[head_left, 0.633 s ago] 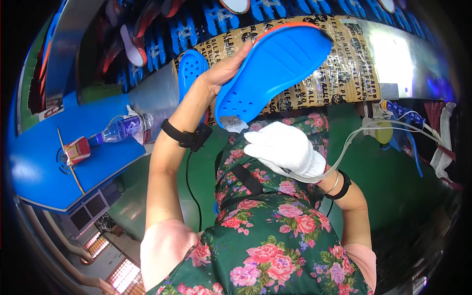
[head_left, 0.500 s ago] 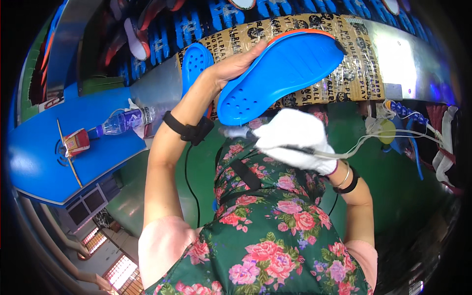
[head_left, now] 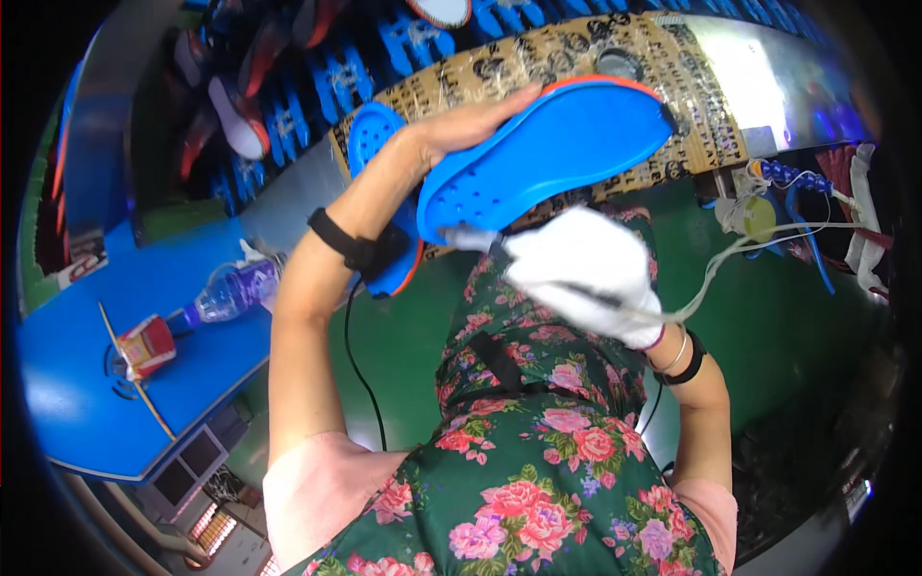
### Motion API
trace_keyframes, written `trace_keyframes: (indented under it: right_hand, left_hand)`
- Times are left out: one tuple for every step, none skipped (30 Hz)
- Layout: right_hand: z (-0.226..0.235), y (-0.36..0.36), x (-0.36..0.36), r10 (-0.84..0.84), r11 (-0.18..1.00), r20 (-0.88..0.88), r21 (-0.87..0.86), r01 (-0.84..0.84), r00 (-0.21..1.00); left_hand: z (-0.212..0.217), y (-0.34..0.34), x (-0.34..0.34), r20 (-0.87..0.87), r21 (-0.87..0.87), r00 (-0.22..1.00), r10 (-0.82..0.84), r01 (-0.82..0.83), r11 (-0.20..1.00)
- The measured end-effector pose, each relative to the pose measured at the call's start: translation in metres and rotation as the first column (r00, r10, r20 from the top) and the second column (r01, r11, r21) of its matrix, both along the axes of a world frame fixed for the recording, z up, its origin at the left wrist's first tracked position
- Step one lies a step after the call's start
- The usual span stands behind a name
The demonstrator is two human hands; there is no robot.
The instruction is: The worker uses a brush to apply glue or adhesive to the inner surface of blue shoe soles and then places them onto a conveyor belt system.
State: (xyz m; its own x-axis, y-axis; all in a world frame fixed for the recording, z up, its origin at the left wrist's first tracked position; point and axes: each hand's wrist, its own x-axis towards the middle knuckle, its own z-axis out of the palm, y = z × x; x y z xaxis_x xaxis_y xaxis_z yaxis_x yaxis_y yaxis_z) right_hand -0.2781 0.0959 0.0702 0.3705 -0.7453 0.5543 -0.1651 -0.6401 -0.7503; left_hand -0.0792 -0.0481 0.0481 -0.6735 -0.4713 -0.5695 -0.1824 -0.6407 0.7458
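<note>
My left hand (head_left: 471, 125) is bare and grips a blue shoe sole (head_left: 552, 144) with an orange rim by its far edge, the inside facing up. Small holes dot the sole's left end. In a white glove, my right hand (head_left: 581, 269) closes round a slim brush (head_left: 471, 238) with a thin pale hose (head_left: 715, 274) trailing from its back end. The blurred brush tip is at the sole's near left edge; whether it touches, I cannot tell. Another blue sole (head_left: 373, 134) lies beyond my left forearm, which partly covers it.
Printed cardboard (head_left: 706, 106) covers the bench edge, with a round dark-rimmed thing (head_left: 619, 65) on it. Blue holders (head_left: 413, 43) line the back. A blue side table (head_left: 67, 384) bears a plastic bottle (head_left: 226, 296) and a red carton (head_left: 147, 348) with a stick.
The brush tip has come up from below the sole to its near left edge. My left hand still holds the sole, slightly lower in the picture. The whole view has shifted a little.
</note>
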Motion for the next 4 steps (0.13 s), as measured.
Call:
trace_keyframes:
  right_hand:
    - [-0.001, -0.005, -0.003, -0.015, 0.997, 0.02, -0.076, 0.016, 1.0]
    - [-0.002, -0.008, -0.002, -0.018, 0.994, -0.031, -0.112, 0.015, 0.999]
    - [-0.002, -0.007, 0.0, -0.021, 0.988, -0.081, -0.152, 0.008, 0.996]
    - [-0.008, 0.007, 0.003, 0.052, 0.975, -0.149, -0.205, -0.082, 0.988]
  left_hand:
    - [0.007, 0.005, -0.005, 0.024, 0.006, 0.999, 0.022, -0.022, 1.0]
    - [0.006, 0.004, -0.002, -0.028, -0.018, 1.0, -0.01, 0.01, 1.0]
    - [0.005, -0.003, 0.002, -0.08, -0.049, 0.996, -0.041, 0.037, 0.998]
    - [0.005, 0.003, 0.007, -0.085, -0.06, 0.996, -0.026, 0.021, 0.998]
